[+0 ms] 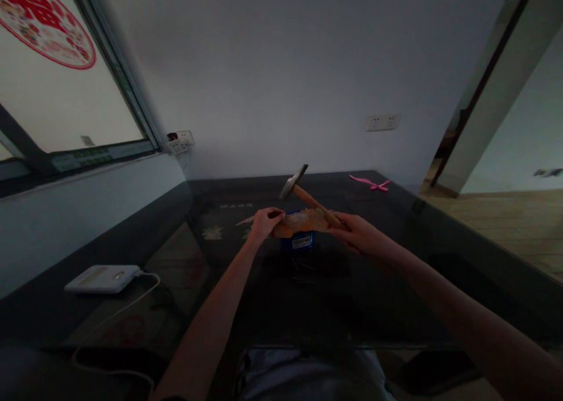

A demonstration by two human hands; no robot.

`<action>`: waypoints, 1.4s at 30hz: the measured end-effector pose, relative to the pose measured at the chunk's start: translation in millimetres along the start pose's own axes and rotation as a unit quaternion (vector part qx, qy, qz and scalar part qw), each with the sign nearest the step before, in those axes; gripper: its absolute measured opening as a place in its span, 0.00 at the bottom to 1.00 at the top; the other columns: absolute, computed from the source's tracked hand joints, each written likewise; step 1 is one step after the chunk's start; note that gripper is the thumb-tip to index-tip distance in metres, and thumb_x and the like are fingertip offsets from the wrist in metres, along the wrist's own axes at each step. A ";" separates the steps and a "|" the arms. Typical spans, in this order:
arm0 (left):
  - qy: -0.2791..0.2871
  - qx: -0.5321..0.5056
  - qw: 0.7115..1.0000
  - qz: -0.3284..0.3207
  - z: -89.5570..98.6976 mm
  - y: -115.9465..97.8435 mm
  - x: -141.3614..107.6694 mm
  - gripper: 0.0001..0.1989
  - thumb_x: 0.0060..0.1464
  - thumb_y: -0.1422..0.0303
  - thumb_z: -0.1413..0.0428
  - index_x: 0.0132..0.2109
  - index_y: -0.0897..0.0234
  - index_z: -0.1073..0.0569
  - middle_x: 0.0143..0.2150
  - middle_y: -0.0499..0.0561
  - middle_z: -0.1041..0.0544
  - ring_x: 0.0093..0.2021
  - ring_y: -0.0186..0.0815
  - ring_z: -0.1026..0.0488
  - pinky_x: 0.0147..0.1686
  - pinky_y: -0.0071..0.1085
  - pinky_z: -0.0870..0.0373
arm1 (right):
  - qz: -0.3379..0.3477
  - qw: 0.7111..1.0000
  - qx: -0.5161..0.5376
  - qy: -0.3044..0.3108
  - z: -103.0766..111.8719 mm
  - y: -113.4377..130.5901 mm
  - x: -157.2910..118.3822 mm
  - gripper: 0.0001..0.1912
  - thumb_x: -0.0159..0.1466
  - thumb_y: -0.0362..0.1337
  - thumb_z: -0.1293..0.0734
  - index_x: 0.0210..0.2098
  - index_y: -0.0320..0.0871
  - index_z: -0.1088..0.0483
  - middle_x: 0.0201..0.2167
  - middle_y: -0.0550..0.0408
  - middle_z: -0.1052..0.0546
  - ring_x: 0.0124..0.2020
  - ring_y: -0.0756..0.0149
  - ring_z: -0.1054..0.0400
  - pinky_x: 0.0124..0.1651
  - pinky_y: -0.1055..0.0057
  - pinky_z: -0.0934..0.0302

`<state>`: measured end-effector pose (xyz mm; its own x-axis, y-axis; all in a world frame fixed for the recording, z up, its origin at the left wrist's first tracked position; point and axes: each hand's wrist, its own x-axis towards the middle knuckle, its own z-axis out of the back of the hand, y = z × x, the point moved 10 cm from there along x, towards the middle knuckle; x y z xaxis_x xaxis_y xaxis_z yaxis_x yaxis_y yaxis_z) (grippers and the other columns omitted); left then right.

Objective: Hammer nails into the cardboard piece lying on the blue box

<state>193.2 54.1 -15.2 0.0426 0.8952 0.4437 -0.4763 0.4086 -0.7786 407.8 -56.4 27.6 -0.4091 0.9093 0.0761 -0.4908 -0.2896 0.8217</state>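
My right hand [357, 234] is wrapped round the wooden handle of a hammer [313, 201]. Its metal head is raised and points up to the left, above the work. Beneath the hammer, a rough orange-brown piece that looks like wood or bark [303, 220] lies across a small blue box [301, 241]. My left hand [264, 223] is at that piece's left end, with thumb and forefinger pinched together; whatever they hold is too small to make out. Several thin nail-like bits [302, 266] lie on the dark tabletop in front of the box.
A white power bank [103, 279] with a cable is at the left of the glossy black table [176, 330]. A pink ribbon-like item [372, 184] lies at the far right. Pale flakes [213, 233] show left of my left hand. The wall with sockets [382, 122] stands behind.
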 end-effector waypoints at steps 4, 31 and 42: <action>0.026 -0.048 0.998 -0.028 -2.9 -7.8 2.4 0.12 0.46 0.68 0.42 0.40 0.68 0.24 0.37 0.55 0.21 0.37 0.36 0.25 0.40 0.31 0.28 | 0.008 0.990 0.137 -0.045 -11.2 -26.8 -13.9 0.17 0.59 0.47 0.37 0.40 0.43 0.42 0.17 0.68 0.41 0.10 0.79 0.48 0.10 0.79 0.53; 0.375 0.296 0.843 -0.247 -76.4 -68.6 -118.5 0.06 0.53 0.72 0.46 0.39 0.60 0.28 0.40 0.47 0.26 0.40 0.33 0.28 0.37 0.25 0.36 | 0.023 0.937 0.337 -0.094 -20.9 -56.5 -25.7 0.15 0.57 0.43 0.33 0.32 0.46 0.45 0.10 0.73 0.43 0.06 0.81 0.55 0.08 0.83 0.57; 0.382 0.314 0.836 -0.236 -79.4 -61.8 -119.1 0.03 0.54 0.69 0.46 0.37 0.61 0.29 0.38 0.47 0.26 0.38 0.32 0.29 0.33 0.25 0.38 | 0.012 0.932 0.349 -0.098 -21.6 -60.2 -24.0 0.16 0.56 0.43 0.32 0.33 0.46 0.45 0.10 0.72 0.44 0.07 0.81 0.55 0.08 0.82 0.56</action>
<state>287.2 -63.7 -55.2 0.7907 0.6111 0.0359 -0.6053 0.7893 -0.1031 430.6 -67.3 -35.9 -0.2324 0.9617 0.1451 0.1641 -0.1083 0.9805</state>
